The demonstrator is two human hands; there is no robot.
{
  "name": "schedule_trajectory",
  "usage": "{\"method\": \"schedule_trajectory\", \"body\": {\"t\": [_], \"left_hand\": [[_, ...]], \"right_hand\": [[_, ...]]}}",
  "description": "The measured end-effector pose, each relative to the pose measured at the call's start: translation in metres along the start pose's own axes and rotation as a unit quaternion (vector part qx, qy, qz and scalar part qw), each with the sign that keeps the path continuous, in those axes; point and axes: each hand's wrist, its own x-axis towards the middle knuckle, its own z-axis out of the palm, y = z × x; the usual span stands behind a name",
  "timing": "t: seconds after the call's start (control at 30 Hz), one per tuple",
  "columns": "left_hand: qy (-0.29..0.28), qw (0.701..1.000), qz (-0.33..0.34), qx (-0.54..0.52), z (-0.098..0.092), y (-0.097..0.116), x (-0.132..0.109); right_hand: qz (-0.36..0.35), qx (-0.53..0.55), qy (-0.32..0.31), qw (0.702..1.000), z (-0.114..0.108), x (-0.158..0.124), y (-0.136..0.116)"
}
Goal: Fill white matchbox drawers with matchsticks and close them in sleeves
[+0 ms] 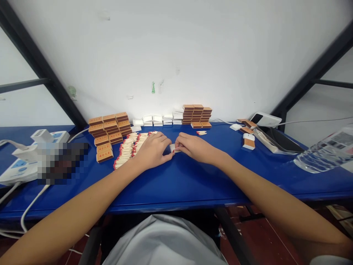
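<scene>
Between my two hands lies a small white matchbox tray (173, 148) with a bit of red in it. My left hand (154, 150) is curved around the tray's left side, thumb and fingers apart, its fingertips near the tray. The fingers of my right hand (190, 146) are pinched together at the tray's right edge; what they hold is too small to name. Rows of red-tipped matches (125, 150) are spread beside and partly under my left hand. A few loose matches (201, 133) sit beyond my right hand.
Brown matchboxes (109, 129) are stacked at the left, more boxes (196, 116) at the back centre, beside white trays (157, 120). A power strip (27, 162) stands far left. At the right are a power bank (265, 119), a dark device (285, 141) and a plastic bottle (325, 149).
</scene>
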Motion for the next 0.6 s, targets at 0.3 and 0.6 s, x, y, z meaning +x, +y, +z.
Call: {"method": "schedule_trajectory", "body": {"t": [0.3, 0.6], "left_hand": [[-0.008, 1.000, 0.000, -0.013, 0.001, 0.000, -0.001], [-0.016, 1.000, 0.006, -0.010, 0.002, -0.002, -0.001]], "right_hand": [[0.010, 0.029, -0.026, 0.999, -0.010, -0.002, 0.010], [0.014, 0.047, -0.031, 0.998, -0.009, -0.003, 0.006]]}}
